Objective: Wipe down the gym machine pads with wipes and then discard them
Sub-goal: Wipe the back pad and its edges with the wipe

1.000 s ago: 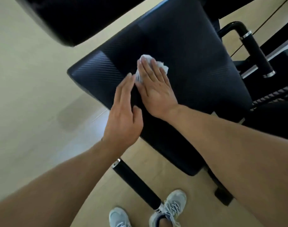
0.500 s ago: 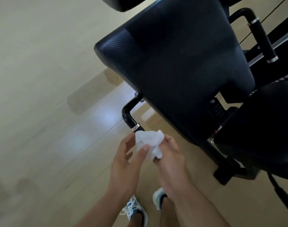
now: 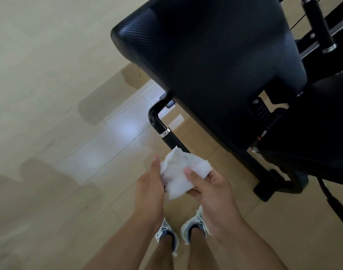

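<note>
A crumpled white wipe [image 3: 181, 173] with faint dirt marks sits between both hands, low in the head view. My right hand [image 3: 211, 189] pinches it, thumb on top and fingers under. My left hand [image 3: 150, 184] holds its left edge, fingers against the wipe. Above and to the right, the large black textured back pad [image 3: 215, 61] of the gym machine slopes across the frame, apart from the hands. A second black seat pad [image 3: 311, 121] lies at the right.
A black handle with a chrome ring [image 3: 162, 127] sticks out under the back pad, just above the wipe. Another handle bar [image 3: 318, 26] stands at the top right. The machine's frame foot [image 3: 268, 190] rests on the tiled floor. My shoes [image 3: 186, 230] are below.
A second ago my right hand pressed the wipe on the back pad. Both hands have since come off the pad, dropped toward me, and now hold the wipe between them, slightly spread out.
</note>
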`<action>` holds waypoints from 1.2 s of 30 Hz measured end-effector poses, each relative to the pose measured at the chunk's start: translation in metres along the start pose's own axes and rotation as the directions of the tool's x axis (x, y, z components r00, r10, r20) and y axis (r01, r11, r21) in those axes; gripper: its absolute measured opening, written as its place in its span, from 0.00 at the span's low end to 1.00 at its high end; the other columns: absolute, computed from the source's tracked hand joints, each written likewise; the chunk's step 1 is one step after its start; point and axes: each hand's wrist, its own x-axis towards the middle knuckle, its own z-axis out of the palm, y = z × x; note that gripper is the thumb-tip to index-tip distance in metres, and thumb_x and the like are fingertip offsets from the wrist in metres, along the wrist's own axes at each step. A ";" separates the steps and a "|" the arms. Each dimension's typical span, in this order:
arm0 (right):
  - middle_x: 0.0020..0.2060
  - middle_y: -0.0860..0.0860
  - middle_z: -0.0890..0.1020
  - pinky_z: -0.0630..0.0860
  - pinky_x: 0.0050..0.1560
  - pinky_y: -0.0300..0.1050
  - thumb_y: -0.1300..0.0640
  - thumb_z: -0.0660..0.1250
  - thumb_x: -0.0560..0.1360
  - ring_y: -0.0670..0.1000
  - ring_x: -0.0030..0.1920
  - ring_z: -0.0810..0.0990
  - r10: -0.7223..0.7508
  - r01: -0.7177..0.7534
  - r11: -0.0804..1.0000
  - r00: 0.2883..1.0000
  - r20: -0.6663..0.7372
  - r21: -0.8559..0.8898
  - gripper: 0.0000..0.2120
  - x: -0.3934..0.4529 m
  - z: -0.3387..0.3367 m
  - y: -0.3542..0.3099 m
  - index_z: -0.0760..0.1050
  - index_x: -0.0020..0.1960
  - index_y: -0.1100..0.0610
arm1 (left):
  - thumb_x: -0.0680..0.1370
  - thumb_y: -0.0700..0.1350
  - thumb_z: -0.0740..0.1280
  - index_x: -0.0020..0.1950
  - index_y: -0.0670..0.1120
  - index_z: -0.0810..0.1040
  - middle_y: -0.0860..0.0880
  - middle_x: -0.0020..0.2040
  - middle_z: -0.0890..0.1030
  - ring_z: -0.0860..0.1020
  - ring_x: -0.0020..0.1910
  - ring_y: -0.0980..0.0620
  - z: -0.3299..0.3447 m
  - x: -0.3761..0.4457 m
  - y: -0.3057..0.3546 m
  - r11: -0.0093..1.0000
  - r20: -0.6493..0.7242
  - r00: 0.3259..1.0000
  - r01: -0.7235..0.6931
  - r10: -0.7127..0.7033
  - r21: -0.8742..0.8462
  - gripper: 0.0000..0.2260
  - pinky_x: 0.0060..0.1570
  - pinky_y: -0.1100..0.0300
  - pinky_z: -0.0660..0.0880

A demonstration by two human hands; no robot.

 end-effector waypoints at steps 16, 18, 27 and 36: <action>0.46 0.51 0.89 0.85 0.50 0.55 0.50 0.69 0.80 0.53 0.47 0.88 -0.084 0.083 0.960 0.996 0.007 -0.266 0.09 0.021 -0.010 -0.026 0.85 0.54 0.53 | 0.79 0.47 0.70 0.47 0.42 0.83 0.44 0.43 0.86 0.84 0.41 0.49 -0.004 0.010 -0.005 0.982 0.162 0.975 -0.168 0.152 0.086 0.08 0.46 0.60 0.80; 0.45 0.51 0.89 0.86 0.45 0.49 0.50 0.70 0.80 0.51 0.46 0.88 -0.112 0.099 0.952 0.993 -0.028 -0.290 0.08 0.029 -0.016 -0.030 0.85 0.51 0.53 | 0.82 0.46 0.66 0.50 0.41 0.81 0.44 0.45 0.86 0.84 0.43 0.50 -0.007 0.015 -0.006 0.992 0.143 0.982 -0.127 0.123 0.019 0.09 0.48 0.58 0.80; 0.30 0.41 0.78 0.73 0.34 0.31 0.42 0.76 0.74 0.38 0.32 0.78 -0.470 0.329 0.703 0.880 -0.064 -0.630 0.10 0.094 -0.024 -0.048 0.79 0.48 0.46 | 0.83 0.45 0.65 0.46 0.47 0.78 0.49 0.41 0.84 0.83 0.41 0.53 -0.007 0.028 -0.006 0.906 0.215 0.976 0.109 -0.021 -0.409 0.07 0.51 0.54 0.80; 0.52 0.37 0.81 0.78 0.47 0.39 0.26 0.61 0.74 0.40 0.51 0.81 -0.265 0.427 0.428 0.902 0.341 -0.797 0.27 0.088 0.006 -0.003 0.73 0.66 0.40 | 0.83 0.44 0.66 0.49 0.45 0.78 0.52 0.42 0.85 0.84 0.43 0.53 -0.014 0.040 -0.020 0.983 -0.028 0.995 -0.101 0.098 -0.151 0.05 0.51 0.54 0.79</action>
